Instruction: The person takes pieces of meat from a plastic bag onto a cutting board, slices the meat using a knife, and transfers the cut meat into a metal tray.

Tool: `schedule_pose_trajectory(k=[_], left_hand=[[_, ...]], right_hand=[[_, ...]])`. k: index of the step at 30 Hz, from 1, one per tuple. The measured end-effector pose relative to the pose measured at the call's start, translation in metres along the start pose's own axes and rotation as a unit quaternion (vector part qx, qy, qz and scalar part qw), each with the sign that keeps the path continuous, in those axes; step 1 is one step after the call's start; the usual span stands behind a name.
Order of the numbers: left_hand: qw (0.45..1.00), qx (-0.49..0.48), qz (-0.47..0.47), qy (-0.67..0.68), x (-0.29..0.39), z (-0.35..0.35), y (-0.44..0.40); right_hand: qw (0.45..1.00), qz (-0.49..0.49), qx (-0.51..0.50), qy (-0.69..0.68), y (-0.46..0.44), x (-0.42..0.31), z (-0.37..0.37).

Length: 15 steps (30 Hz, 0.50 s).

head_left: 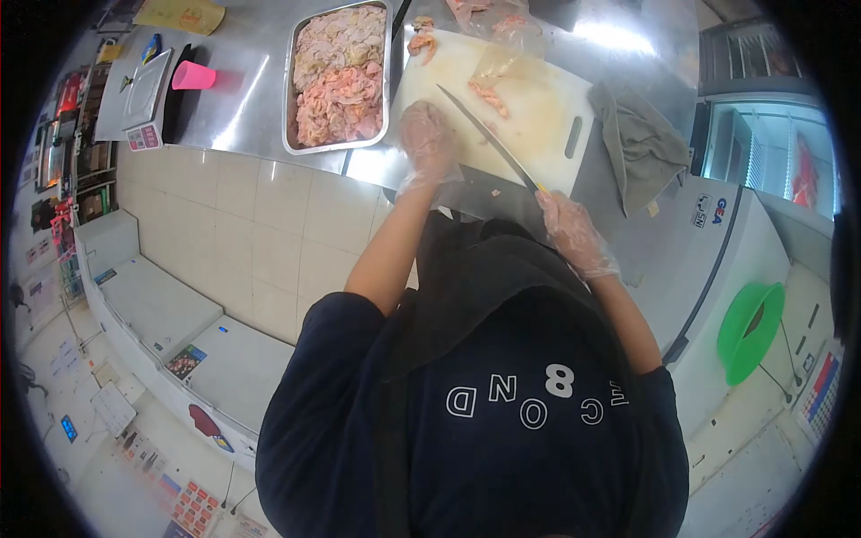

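Head view: the right hand (pixel 572 231), in a clear glove, has its grip clamped on the handle of a long knife (pixel 499 148), whose blade slants over the white cutting board (pixel 549 117) with its tip pointing away from the body, toward the board's far left part. The left hand (pixel 429 142), gloved too, is curled at the board's near left part, beside the metal tray (pixel 337 146) of raw meat; its fingers are drawn together, but whether they close on a piece is hidden from above. A pinkish strip of meat (pixel 489 99) lies on the board just beyond the blade, close to a thin plastic bag (pixel 509 61), and a grey cloth (pixel 635 134) is bunched at the board's right end on the table (pixel 244 85). To cut well here, I would keep the left fingertips tucked back and the knuckles forward, since the knife tip reaches near that side and loose, slick gloves may slip or catch under the edge. Draw the blade in long strokes rather than pressing down, lay each piece flat first, and move the bag aside so its film stays out of the cut.
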<state>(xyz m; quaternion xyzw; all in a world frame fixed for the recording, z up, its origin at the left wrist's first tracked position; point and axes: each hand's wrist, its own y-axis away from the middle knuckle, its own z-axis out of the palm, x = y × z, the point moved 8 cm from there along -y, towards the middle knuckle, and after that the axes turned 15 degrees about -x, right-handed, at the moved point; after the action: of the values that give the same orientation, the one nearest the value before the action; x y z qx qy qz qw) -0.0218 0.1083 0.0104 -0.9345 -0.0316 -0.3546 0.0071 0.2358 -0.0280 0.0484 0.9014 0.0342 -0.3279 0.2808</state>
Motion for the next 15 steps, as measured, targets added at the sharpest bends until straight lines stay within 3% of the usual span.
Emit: schedule_pose_trajectory(k=[2, 5, 8, 10, 11, 13, 15], left_hand=[[0.996, -0.032, -0.028, 0.072, 0.004, -0.008, -0.002], [0.984, -0.107, -0.070, 0.122, 0.008, 0.005, -0.004], [0.989, -0.111, -0.044, 0.090, 0.015, 0.017, -0.004], [0.994, -0.059, 0.081, 0.036, 0.027, 0.020, -0.008], [0.994, -0.060, 0.084, 0.035, 0.028, 0.025, -0.016], [0.977, -0.191, 0.072, -0.058, 0.042, 0.050, -0.033], [0.972, -0.218, 0.064, -0.059, 0.062, 0.053, -0.044]], right_hand=[[0.999, 0.001, 0.001, 0.048, -0.005, -0.010, -0.004], [0.998, -0.023, 0.049, -0.017, -0.003, -0.018, -0.021], [0.994, -0.027, 0.047, -0.092, 0.015, -0.002, -0.039], [0.995, -0.058, 0.077, 0.008, 0.035, -0.003, -0.052], [0.995, -0.057, 0.080, 0.007, 0.043, -0.004, -0.055], [0.990, 0.081, 0.057, -0.105, 0.057, 0.017, -0.056], [0.986, 0.091, 0.071, -0.117, 0.065, 0.029, -0.051]])
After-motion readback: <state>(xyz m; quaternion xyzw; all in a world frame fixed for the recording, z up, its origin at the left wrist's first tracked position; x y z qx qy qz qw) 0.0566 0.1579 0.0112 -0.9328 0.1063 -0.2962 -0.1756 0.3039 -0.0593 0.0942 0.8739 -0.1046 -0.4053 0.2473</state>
